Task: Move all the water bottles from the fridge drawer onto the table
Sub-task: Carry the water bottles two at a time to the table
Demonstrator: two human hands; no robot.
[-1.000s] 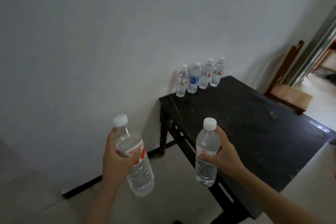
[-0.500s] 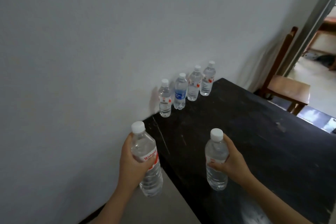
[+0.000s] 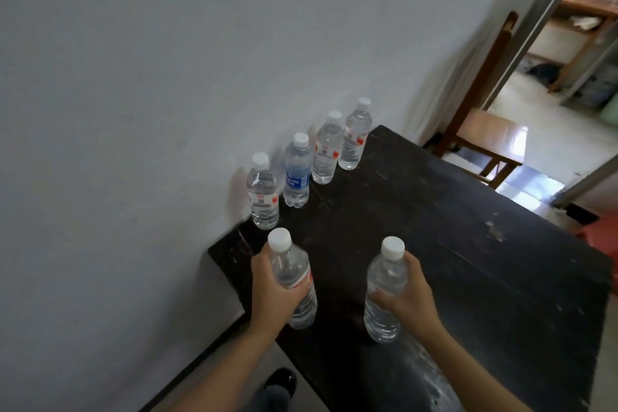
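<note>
Note left grip (image 3: pixel 271 291) curled round left bottle (image 3: pixel 294 281) at 7 o'clock, right grip (image 3: pixel 408 298) round right bottle (image 3: pixel 384 294) at 5, over surface (image 3: pixel 468 278). Observe four-bottle row (image 3: pixel 326 154) at 12 against wall (image 3: pixel 167 77); chair (image 3: pixel 481 134) at 2.

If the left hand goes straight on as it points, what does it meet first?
Probably the nearest standing clear plastic water bottle with a red label; the left hand and the bottle it holds point at it, though depth is unclear.
</note>
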